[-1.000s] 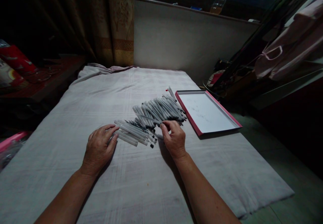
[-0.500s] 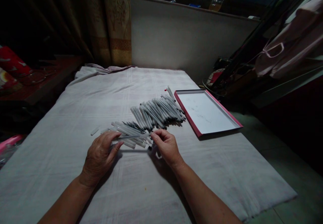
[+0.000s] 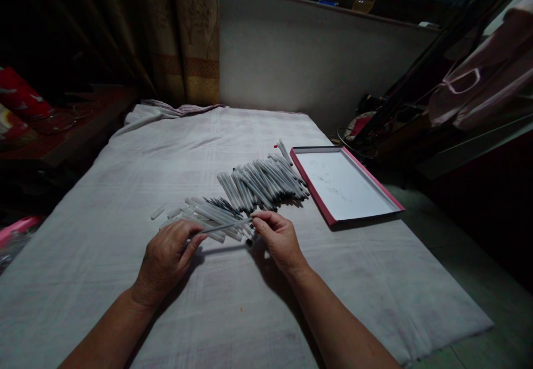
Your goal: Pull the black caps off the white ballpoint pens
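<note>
My left hand (image 3: 169, 252) and my right hand (image 3: 278, 238) are held close together above the near side of a pile of pen parts. Between them runs a thin grey stick that looks like a pen refill (image 3: 227, 226). Thumb and fingers of each hand pinch one end, and both ends are hidden. Just behind lie loose translucent pen barrels (image 3: 197, 211) and a bunch of thin dark pieces (image 3: 222, 205). Farther back is a heap of clear pens with black ends (image 3: 266, 183).
A shallow red-edged box lid (image 3: 328, 222) with a white inside lies right of the heap. Everything rests on a pale checked cloth (image 3: 125, 191). A dark side table (image 3: 54, 144) is at left, and a clothes rack with pink cloth (image 3: 478, 83) at right.
The view has shifted slightly. The left thumb has come nearer to the fingers, and the grey refill is tilted a little more, its right end higher.
</note>
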`<control>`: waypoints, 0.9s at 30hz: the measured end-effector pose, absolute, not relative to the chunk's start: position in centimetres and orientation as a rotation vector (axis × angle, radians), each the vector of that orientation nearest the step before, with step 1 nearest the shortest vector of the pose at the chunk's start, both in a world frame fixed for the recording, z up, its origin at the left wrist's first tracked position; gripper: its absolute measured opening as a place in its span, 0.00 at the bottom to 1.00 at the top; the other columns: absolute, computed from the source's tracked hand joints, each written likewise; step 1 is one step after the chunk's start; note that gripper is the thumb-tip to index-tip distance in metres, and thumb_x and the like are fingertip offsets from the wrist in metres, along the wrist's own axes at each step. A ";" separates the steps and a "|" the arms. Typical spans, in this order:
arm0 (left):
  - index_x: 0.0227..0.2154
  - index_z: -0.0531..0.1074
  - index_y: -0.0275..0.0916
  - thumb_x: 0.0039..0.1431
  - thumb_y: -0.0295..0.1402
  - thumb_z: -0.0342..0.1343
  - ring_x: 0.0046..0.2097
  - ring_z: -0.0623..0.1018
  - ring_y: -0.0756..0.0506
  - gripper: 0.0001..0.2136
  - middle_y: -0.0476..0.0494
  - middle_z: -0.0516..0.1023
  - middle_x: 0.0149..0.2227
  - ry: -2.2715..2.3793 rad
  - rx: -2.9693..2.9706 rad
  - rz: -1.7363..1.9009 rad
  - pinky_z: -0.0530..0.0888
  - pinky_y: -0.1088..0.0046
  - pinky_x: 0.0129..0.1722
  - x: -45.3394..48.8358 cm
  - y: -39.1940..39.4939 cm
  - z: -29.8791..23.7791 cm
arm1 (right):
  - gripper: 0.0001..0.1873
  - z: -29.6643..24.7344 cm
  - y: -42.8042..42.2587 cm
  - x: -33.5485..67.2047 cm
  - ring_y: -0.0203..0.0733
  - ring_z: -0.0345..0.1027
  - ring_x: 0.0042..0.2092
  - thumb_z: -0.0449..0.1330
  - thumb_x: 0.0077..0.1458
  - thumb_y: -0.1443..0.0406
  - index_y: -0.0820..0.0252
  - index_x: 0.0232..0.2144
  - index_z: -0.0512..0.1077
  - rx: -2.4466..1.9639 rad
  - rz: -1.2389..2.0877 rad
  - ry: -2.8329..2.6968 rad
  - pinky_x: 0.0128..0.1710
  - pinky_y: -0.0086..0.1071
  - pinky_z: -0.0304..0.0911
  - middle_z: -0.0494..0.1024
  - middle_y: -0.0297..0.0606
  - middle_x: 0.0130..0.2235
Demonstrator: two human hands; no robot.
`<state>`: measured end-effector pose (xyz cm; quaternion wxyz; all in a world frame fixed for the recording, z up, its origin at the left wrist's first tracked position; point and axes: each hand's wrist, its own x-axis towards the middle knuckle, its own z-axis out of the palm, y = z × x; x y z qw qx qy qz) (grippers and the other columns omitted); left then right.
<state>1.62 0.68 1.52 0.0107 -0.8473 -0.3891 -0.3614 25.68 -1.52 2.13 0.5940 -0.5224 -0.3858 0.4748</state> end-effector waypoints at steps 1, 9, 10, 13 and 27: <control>0.37 0.70 0.42 0.69 0.39 0.50 0.33 0.78 0.46 0.08 0.49 0.78 0.31 -1.217 -2.650 -1.112 0.73 0.70 0.35 1.6 0.7 1.5 | 0.10 2.1 -1.5 25.8 0.37 0.67 0.28 0.68 0.42 0.59 0.58 0.28 0.81 -1.205 1.110 -0.904 0.31 0.31 0.64 0.77 0.33 0.25; 0.37 0.70 0.41 0.70 0.40 0.49 0.33 0.78 0.47 0.10 0.49 0.78 0.31 -1.217 -2.654 -1.138 0.73 0.72 0.36 1.8 0.6 1.7 | 0.14 1.9 -1.4 26.0 0.35 0.65 0.26 0.71 0.42 0.55 0.59 0.28 0.79 -1.234 1.127 -0.898 0.27 0.29 0.62 0.76 0.32 0.24; 0.37 0.70 0.42 0.70 0.40 0.49 0.33 0.79 0.47 0.10 0.49 0.78 0.31 -1.217 -2.653 -1.133 0.73 0.72 0.37 1.8 0.6 1.7 | 0.15 1.9 -1.4 26.0 0.34 0.64 0.25 0.71 0.42 0.54 0.59 0.25 0.78 -1.246 1.116 -0.896 0.27 0.28 0.62 0.74 0.32 0.23; 0.37 0.71 0.42 0.70 0.40 0.49 0.34 0.79 0.47 0.10 0.49 0.79 0.31 -1.240 -2.653 -1.114 0.74 0.72 0.38 1.7 0.6 1.5 | 0.16 1.9 -1.4 26.1 0.34 0.63 0.25 0.71 0.41 0.54 0.59 0.23 0.76 -1.254 1.109 -0.904 0.26 0.28 0.61 0.73 0.31 0.21; 0.37 0.71 0.41 0.69 0.39 0.50 0.34 0.79 0.47 0.10 0.49 0.79 0.31 -1.234 -2.681 -1.105 0.74 0.73 0.37 1.7 0.6 1.7 | 0.12 2.4 -1.5 26.4 0.34 0.63 0.25 0.69 0.41 0.57 0.59 0.25 0.77 -1.265 1.113 -0.955 0.26 0.29 0.60 0.74 0.32 0.23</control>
